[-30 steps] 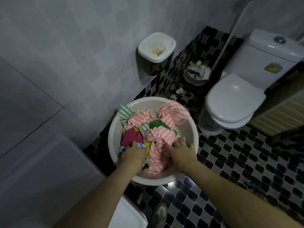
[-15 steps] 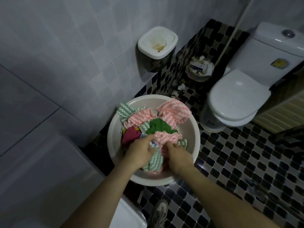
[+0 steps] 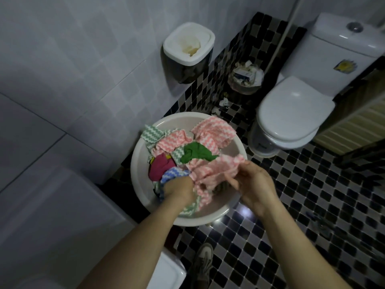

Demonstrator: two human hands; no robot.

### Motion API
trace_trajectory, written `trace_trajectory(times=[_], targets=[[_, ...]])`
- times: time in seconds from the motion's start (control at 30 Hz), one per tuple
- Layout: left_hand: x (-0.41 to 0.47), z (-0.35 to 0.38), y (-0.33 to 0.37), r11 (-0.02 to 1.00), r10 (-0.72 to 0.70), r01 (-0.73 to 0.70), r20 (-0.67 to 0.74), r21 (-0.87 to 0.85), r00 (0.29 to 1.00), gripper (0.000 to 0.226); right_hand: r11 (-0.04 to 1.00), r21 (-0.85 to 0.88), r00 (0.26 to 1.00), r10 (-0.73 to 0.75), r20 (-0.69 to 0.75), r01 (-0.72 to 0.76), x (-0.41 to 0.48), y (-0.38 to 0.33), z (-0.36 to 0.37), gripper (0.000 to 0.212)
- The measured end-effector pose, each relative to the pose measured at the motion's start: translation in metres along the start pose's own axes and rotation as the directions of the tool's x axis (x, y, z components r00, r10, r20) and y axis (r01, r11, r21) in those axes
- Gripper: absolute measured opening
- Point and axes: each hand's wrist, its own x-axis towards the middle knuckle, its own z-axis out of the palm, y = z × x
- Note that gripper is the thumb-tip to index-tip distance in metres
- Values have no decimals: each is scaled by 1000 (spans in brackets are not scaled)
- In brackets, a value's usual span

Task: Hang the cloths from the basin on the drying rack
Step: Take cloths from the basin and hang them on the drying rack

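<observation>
A round white basin (image 3: 239, 152) stands on the tiled floor, filled with several crumpled cloths: pink-and-white striped, green-and-white striped, a plain green cloth (image 3: 193, 153), a magenta cloth (image 3: 159, 167) and a blue striped one. My left hand (image 3: 180, 189) is down in the pile at the basin's near side, fingers curled into the cloths. My right hand (image 3: 253, 184) pinches a pink-and-white striped cloth (image 3: 212, 170) and holds its edge lifted above the pile. No drying rack is in view.
A white toilet (image 3: 291, 113) stands to the right, a full waste basket (image 3: 245, 79) behind the basin, a wall-mounted bin (image 3: 187, 49) above it. A white fixture edge (image 3: 166, 272) and my shoe (image 3: 203, 261) lie near the bottom.
My right hand has pulled the pink striped cloth up and to the right out of the pile. My left hand stays gripping cloths at the basin's near side.
</observation>
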Motion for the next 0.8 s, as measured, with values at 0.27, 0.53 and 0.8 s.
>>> trace_trajectory(times=[0.27,0.53,0.8], targets=[[-60,-70,-39,136,-117,-149,-165,-979,979,32,957,265,978,67,199,-120,-31,-4,22,25],[-107,-96,-6,-21,126,-367,-367,-930,922,33,818,-508,925,-75,372,271,-69,-9,73,22],[-47,-40,-46,859,-75,-72,-263,-507,962,17,867,-381,938,-345,9,323,-64,-29,55,18]])
